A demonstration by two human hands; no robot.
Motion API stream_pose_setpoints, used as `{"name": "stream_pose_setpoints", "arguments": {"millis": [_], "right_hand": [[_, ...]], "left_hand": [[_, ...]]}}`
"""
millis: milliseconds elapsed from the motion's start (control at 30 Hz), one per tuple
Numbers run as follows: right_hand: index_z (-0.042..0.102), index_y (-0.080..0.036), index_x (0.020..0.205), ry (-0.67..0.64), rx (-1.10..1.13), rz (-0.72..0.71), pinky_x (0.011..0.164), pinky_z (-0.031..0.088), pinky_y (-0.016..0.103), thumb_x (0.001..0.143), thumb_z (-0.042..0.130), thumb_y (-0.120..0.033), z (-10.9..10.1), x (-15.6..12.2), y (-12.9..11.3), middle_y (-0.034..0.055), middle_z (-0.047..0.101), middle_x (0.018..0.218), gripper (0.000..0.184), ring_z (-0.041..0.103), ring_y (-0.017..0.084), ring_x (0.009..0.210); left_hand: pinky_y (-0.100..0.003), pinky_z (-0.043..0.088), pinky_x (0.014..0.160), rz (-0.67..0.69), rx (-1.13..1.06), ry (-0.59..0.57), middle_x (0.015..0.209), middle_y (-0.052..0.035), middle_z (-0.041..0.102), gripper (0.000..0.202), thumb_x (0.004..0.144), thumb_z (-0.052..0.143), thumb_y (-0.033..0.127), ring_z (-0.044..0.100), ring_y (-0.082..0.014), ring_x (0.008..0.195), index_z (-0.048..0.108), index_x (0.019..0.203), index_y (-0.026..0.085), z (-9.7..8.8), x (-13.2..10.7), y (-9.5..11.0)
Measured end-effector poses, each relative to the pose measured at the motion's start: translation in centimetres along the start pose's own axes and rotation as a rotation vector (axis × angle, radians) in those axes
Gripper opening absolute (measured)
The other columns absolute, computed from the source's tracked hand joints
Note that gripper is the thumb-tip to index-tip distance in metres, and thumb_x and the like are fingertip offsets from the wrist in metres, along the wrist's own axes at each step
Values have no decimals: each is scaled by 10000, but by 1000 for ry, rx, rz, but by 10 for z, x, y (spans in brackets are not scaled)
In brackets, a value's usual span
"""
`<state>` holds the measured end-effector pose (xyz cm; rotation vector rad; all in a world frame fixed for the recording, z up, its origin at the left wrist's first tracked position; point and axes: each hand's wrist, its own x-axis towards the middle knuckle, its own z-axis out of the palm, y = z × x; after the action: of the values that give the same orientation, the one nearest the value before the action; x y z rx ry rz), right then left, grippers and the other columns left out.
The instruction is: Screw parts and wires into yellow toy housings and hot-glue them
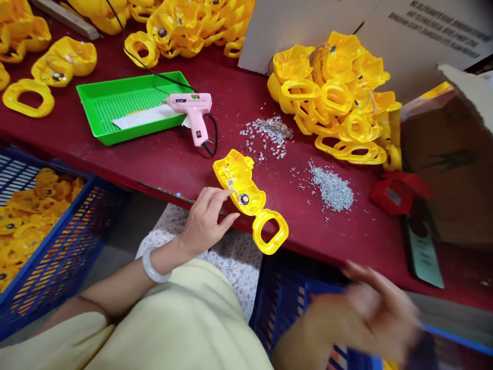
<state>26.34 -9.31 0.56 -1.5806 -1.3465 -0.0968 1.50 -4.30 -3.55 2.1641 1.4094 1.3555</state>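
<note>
My left hand (206, 218), with a pale bangle at the wrist, is at the left edge of a yellow plastic toy shell (252, 191). Its index finger presses onto the inside of the shell near thin wires, and the thumb is by the lower edge. The shell has a round dark part and a ring-shaped handle (284, 234) that juts over the table's front edge. Smeared by motion, my right hand (379, 313) is at the lower right, away from the shell, in front of the table; its fingers are too blurred to read.
On the red table (215, 133) are a pink glue gun (194, 113), a green tray (127, 133), loose metal screws (331, 187), small silvery parts (271, 131), stacked yellow shells (335, 92) and a red container (393, 195). A blue crate (77, 246) of yellow parts stands left.
</note>
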Motion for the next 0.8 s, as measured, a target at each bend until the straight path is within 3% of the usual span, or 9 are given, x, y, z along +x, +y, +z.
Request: {"name": "stream_pose_setpoints", "arguments": {"millis": [33,67,167,300,400,567,800], "right_hand": [[676,-248,1047,8,-54,-96,849,529,529,867,552,-262,9,-10,-4,88,686,952,219,651,286,927],[671,-236,1079,-149,-65,-188,865,537,492,865,575,-234,19,-18,-7,96,693,1014,235,654,269,958],[647,-205,1117,-402,-39,-281,887,549,420,861,609,-195,44,-29,-10,109,683,1082,259,650,227,995],[625,-201,1134,-474,13,-308,865,551,384,853,611,-145,53,-32,-15,94,666,1031,287,640,201,951],[621,-200,1114,-549,60,-342,843,547,367,849,602,-116,51,-34,-24,84,662,1001,278,633,195,934],[629,-188,1079,-473,86,-334,786,550,331,848,614,-133,61,-27,-38,82,649,967,237,628,174,878],[647,-180,1022,-569,30,-283,760,543,344,917,532,-252,90,-9,-53,95,652,953,172,633,193,868]], "left_hand": [[-380,528,862,0,11,-13,1043,-115,592,408,903,605,284,560,-208,961,499,1264,125,2,0,0],[-388,526,870,1,23,-21,1047,-114,597,421,909,594,294,561,-212,968,488,1284,132,4,0,0],[-401,522,890,-17,39,-38,1075,-118,608,440,915,581,315,570,-222,994,474,1306,143,4,2,-1],[-370,525,899,-70,-2,-70,1088,-124,616,365,917,541,224,590,-205,1004,509,1263,112,-1,7,-1],[-316,536,831,-115,-66,-105,994,-82,623,345,888,524,143,607,-168,901,534,1231,110,-4,11,-1],[-263,525,749,-197,-146,-116,891,-34,606,320,843,536,95,592,-129,791,577,1158,132,-2,17,-2],[-240,525,709,-262,-193,-72,914,-26,616,519,832,540,111,599,-112,773,434,1339,138,5,17,-4]]}}
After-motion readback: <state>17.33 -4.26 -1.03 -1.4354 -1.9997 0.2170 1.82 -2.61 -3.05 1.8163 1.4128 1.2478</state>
